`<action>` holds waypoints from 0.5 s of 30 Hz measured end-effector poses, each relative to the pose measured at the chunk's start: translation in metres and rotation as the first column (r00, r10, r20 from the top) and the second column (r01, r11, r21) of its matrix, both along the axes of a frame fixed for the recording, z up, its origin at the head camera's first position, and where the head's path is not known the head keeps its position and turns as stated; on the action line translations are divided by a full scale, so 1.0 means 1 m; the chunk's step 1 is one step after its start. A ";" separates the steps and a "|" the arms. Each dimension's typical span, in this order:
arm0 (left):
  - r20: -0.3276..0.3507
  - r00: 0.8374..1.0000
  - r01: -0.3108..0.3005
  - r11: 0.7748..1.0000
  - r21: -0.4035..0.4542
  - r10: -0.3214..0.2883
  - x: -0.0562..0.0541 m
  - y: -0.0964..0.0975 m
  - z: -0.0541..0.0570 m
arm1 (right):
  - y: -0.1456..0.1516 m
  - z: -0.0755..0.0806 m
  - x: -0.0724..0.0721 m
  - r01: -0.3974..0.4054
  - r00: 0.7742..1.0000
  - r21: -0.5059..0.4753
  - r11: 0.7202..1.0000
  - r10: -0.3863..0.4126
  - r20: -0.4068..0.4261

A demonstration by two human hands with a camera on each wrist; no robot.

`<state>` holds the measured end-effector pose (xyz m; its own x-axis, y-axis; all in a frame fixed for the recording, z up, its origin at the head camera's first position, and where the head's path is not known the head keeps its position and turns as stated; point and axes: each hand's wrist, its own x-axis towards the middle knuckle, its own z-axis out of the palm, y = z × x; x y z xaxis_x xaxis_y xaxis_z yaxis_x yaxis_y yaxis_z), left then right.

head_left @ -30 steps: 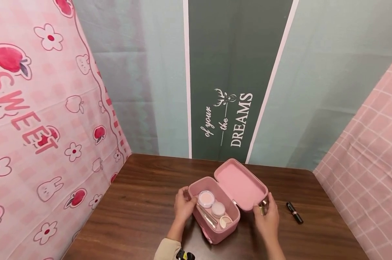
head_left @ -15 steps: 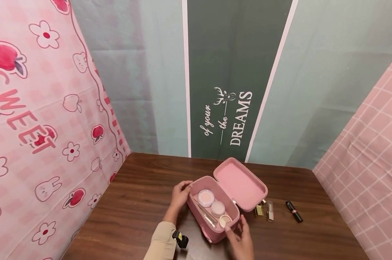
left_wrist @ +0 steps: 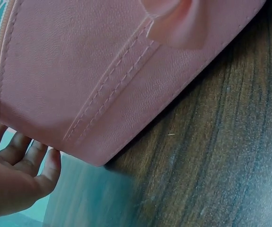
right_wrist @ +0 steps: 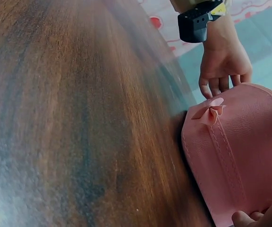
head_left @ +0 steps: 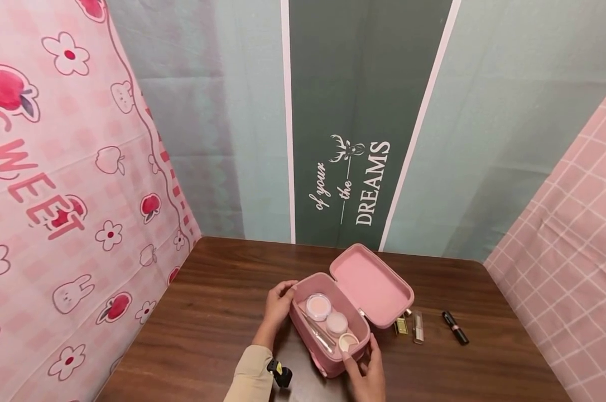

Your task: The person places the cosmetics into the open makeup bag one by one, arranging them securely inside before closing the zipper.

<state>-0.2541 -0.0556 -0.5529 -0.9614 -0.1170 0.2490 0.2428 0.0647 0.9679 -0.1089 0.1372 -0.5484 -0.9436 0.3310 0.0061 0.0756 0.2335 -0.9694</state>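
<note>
A pink makeup case [head_left: 337, 365] stands on the table, its lid [head_left: 373, 287] folded back to the right. Inside lie a round compact [head_left: 318, 306], a small jar [head_left: 337, 324], another round cream-colored piece [head_left: 347, 341] and slim shiny tubes [head_left: 319, 334]. My left hand [head_left: 278, 307] holds the case's far left end, fingers bent against the outer wall and thumb by the zipper edge in the left wrist view. At the near right end, my right hand [head_left: 366, 377] grips the case with its thumb over the rim. A bow [right_wrist: 210, 113] decorates the front.
Right of the case lie a small gold piece [head_left: 401, 325], partly beside the lid, a clear tube [head_left: 418, 328] and a black tube [head_left: 455, 328]. Printed cloths hang behind and along both sides of the wooden table [head_left: 222, 312].
My right hand has left the lid's corner and moved left to the case's near end, uncovering the gold piece and clear tube. My left hand has shifted slightly toward the case's far left corner.
</note>
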 end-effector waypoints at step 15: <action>0.153 0.987 -0.050 0.999 -0.017 0.052 0.013 0.003 0.011 | 0.013 -0.007 -0.013 -0.023 0.996 -0.066 0.998 0.017 -0.085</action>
